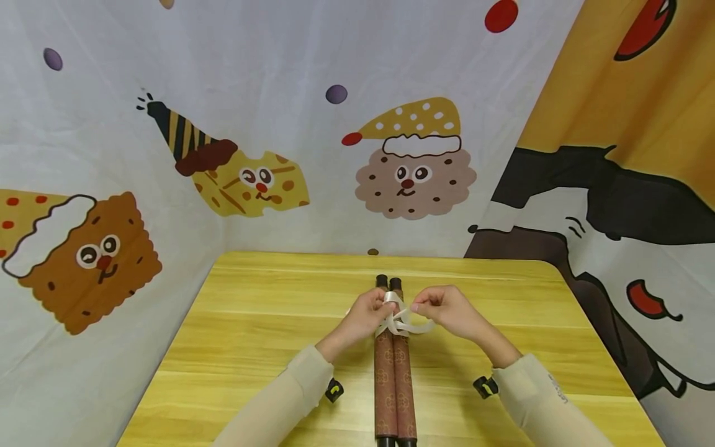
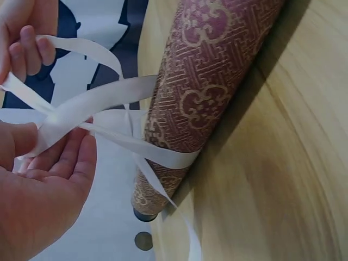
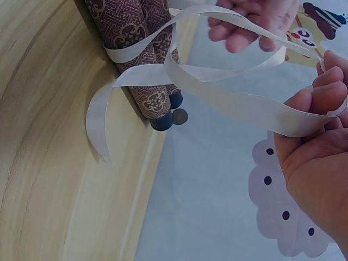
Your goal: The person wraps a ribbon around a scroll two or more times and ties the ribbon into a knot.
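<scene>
Two brown-red patterned scrolls [image 1: 385, 379] with black end knobs lie side by side on the table, pointing away from me. A white ribbon [image 2: 87, 106] wraps round them near their far ends. Above the wrap, my left hand [image 1: 365, 313] pinches a loop of ribbon between thumb and fingers. Just to the right, my right hand [image 1: 449, 307] pinches another stretch of it, pulled out from the scrolls. In the right wrist view the ribbon [image 3: 234, 103] runs between both hands, and a loose tail hangs over the table beside the scrolls.
The wooden table [image 1: 251, 347] has its far edge just beyond the scroll ends. A cloth with cartoon prints [image 1: 313, 230] hangs behind it and on both sides. Black wrist devices [image 1: 334, 390] sit under the sleeve cuffs.
</scene>
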A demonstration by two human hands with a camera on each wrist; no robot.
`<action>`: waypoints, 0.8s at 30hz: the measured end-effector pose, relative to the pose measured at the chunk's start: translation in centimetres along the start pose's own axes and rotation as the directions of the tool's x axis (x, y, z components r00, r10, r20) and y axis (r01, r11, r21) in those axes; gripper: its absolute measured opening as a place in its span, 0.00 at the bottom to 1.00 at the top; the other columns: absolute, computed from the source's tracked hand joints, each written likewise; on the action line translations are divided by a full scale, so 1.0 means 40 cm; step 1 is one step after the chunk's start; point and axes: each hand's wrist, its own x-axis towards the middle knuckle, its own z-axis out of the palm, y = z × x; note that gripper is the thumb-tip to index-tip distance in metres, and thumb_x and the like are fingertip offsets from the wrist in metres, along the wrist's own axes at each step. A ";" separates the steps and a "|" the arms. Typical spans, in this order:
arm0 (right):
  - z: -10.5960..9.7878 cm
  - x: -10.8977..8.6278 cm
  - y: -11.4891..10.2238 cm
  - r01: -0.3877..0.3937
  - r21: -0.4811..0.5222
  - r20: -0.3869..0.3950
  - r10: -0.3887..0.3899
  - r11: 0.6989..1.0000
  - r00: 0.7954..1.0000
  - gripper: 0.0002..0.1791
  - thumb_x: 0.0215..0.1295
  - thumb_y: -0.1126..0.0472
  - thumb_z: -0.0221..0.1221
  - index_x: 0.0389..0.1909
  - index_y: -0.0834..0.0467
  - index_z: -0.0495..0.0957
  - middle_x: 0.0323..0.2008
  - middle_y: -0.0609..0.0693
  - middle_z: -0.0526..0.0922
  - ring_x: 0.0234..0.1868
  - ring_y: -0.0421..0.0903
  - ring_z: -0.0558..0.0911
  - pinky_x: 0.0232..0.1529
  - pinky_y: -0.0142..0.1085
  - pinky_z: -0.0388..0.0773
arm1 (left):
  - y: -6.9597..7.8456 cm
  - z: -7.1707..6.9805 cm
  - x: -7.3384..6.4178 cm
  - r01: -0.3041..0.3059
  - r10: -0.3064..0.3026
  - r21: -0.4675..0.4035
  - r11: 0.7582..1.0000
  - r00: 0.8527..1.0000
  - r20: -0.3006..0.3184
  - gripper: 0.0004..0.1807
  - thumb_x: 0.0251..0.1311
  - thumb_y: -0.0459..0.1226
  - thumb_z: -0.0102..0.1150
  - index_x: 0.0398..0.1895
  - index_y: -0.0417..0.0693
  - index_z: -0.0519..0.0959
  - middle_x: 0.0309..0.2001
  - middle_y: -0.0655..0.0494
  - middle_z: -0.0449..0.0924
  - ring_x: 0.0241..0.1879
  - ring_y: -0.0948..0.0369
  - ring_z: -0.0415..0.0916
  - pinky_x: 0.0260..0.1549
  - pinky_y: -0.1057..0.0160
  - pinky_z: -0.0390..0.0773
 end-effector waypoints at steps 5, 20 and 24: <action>0.000 -0.002 0.001 0.001 0.009 0.002 -0.001 1.000 1.000 0.05 0.71 0.60 0.67 0.37 0.58 0.87 0.21 0.50 0.76 0.19 0.38 0.66 0.21 0.31 0.65 | -0.010 0.004 0.006 0.021 -0.022 0.037 0.999 0.999 0.025 0.05 0.78 0.34 0.55 0.46 0.40 0.77 0.41 0.37 0.88 0.35 0.58 0.85 0.35 0.55 0.85; 0.011 -0.008 0.030 -0.017 0.022 0.066 0.016 1.000 0.998 0.11 0.71 0.62 0.67 0.47 0.66 0.84 0.30 0.52 0.83 0.25 0.48 0.80 0.25 0.39 0.81 | 0.001 0.024 0.016 -0.021 0.019 0.108 0.994 1.000 0.023 0.05 0.74 0.30 0.60 0.39 0.37 0.76 0.28 0.44 0.79 0.22 0.64 0.67 0.20 0.69 0.67; 0.028 -0.003 0.040 -0.036 0.030 0.099 0.033 0.999 0.995 0.10 0.69 0.60 0.69 0.42 0.64 0.83 0.27 0.50 0.81 0.22 0.41 0.75 0.20 0.33 0.74 | 0.004 0.030 0.019 -0.006 0.005 0.103 0.995 1.000 0.015 0.05 0.74 0.30 0.59 0.40 0.35 0.76 0.32 0.36 0.82 0.25 0.62 0.73 0.23 0.69 0.72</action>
